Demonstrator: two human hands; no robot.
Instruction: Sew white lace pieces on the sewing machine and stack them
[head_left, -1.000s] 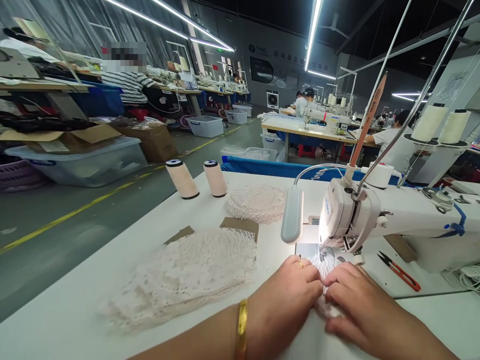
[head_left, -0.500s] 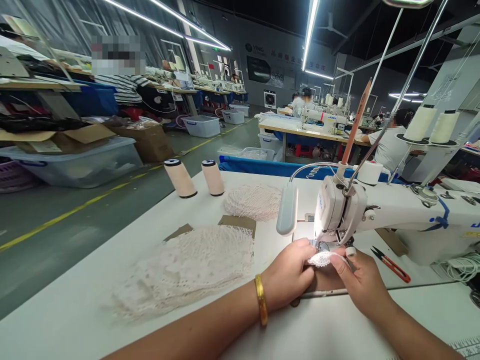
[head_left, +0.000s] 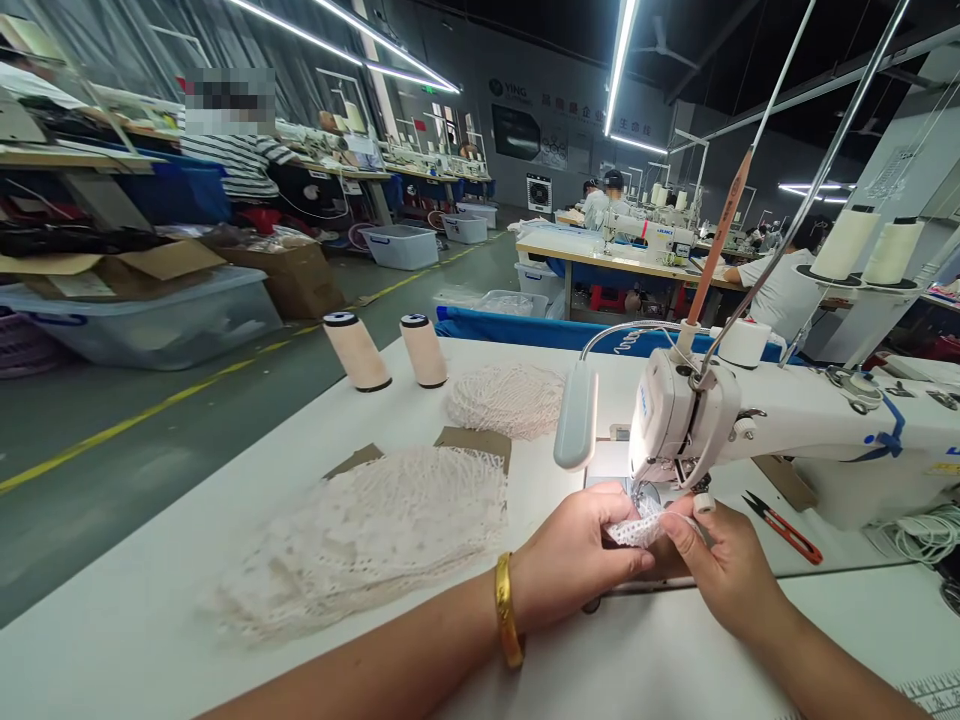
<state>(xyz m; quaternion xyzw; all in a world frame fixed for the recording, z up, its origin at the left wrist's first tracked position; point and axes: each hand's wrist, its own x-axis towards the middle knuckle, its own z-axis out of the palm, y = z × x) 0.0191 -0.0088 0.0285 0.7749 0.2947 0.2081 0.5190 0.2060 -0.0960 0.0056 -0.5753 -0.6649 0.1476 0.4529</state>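
Under the needle of a white sewing machine point(head_left: 679, 420) lies a small piece of white lace fabric point(head_left: 636, 530). My left hand point(head_left: 581, 540) has its fingers closed on the lace's left side, close to the presser foot. On the other side, my right hand point(head_left: 720, 555) pinches the right end of the lace between thumb and fingers. The needle tip is partly hidden by the machine head and my fingers. Left of the hands, a large stack of white lace pieces point(head_left: 375, 540) is spread on the white table point(head_left: 150, 640), with a smaller lace pile point(head_left: 506, 400) behind it.
Two cream thread cones point(head_left: 358, 352) stand at the table's back left. Orange-handled thread snips point(head_left: 784, 528) lie right of my right hand. A lamp point(head_left: 575, 415) hangs left of the machine head. A ruler point(head_left: 934, 692) shows at the lower right. Other people sit at machines beyond.
My left hand has shifted slightly left, its thumb now stretched further along the lace. More of the lace shows between the hands, bent differently. My right hand stays nearly in place.
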